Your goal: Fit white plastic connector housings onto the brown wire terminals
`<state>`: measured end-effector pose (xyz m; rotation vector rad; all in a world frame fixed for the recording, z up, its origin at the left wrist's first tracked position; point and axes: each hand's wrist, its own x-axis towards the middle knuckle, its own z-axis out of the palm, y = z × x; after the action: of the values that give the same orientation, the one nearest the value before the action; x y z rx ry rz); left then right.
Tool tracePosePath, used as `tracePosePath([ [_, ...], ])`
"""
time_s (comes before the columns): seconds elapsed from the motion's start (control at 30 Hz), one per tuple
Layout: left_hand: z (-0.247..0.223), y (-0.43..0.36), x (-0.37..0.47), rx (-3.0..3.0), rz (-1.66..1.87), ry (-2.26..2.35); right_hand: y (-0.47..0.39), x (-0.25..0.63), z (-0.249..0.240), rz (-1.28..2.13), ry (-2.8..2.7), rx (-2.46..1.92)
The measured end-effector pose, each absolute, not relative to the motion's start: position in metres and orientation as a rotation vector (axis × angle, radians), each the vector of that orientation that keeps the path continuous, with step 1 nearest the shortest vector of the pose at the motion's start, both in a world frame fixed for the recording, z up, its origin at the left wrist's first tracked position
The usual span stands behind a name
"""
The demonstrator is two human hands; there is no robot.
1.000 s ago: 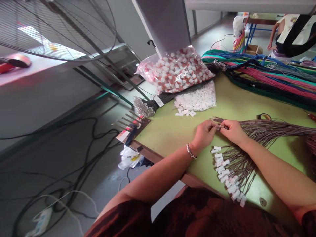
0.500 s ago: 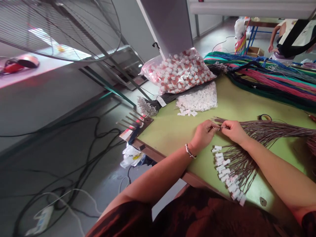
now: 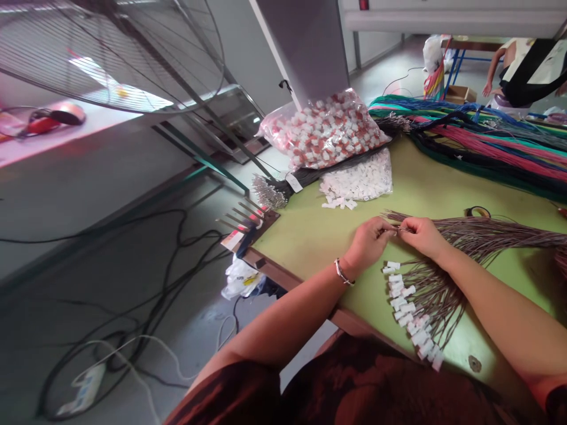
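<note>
Hands meet at the middle of the green bench [image 3: 310, 236], fingertips drawn together over a single wire end. Your left hand [image 3: 367, 243] is curled, thumb and forefinger closed in a pinch at the tip of a thin brown wire [image 3: 401, 229]; a bracelet [image 3: 342, 273] circles that wrist. Your right hand [image 3: 423, 236] faces it, fingers likewise closed on the same wire just beside the left fingertips, so the two hands nearly touch. Whether a small connector sits between the fingertips is too small to tell.

The wire belongs to a loose sheaf of brown wires [image 3: 496, 236] that fans across the bench from the right, passing under your right hand. Just below your hands, nearer your body, lies a spread of brown wires already fitted with white connectors [image 3: 410, 310], their ends lined up in a curved row.

Farther up the bench, a clear bag of loose white connectors [image 3: 361, 177] rests beside a larger bag of red-and-white connectors [image 3: 325, 127]. A bundle of black wires with bare metal terminals [image 3: 270, 192] pokes over the bench's left edge. Long coloured wire bundles [image 3: 478, 141] in blue, green, pink and black stretch along the far side. A wire fan guard [image 3: 110, 53] fills the upper left, and another person [image 3: 522, 65] sits well apart in the background.
</note>
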<state>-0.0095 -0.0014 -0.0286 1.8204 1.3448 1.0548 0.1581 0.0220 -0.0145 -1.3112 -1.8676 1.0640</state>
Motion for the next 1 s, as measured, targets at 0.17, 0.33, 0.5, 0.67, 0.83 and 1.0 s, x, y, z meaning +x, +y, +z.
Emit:
tracePosePath([
  [0.17,-0.014,-0.023,-0.033,2.087,0.656,0.995,0.024,0.160,-0.015,1.143,-1.735,-1.313],
  [0.33,-0.009,0.008,-0.069,2.166,0.810,1.444,0.026,0.159,-0.022,1.187,-1.652,-1.286],
  [0.5,-0.019,0.065,-0.102,2.335,0.699,1.725,0.027,0.160,-0.022,1.192,-1.674,-1.288],
  [0.67,-0.024,0.070,-0.099,2.407,0.610,1.695,0.027,0.160,-0.024,1.114,-1.672,-1.295],
  [0.83,-0.016,0.055,-0.087,2.464,0.643,1.632,0.027,0.157,-0.021,1.146,-1.571,-1.275],
  [1.0,-0.006,0.035,-0.064,1.750,0.996,1.497,0.025,0.154,-0.017,1.157,-1.528,-1.307],
])
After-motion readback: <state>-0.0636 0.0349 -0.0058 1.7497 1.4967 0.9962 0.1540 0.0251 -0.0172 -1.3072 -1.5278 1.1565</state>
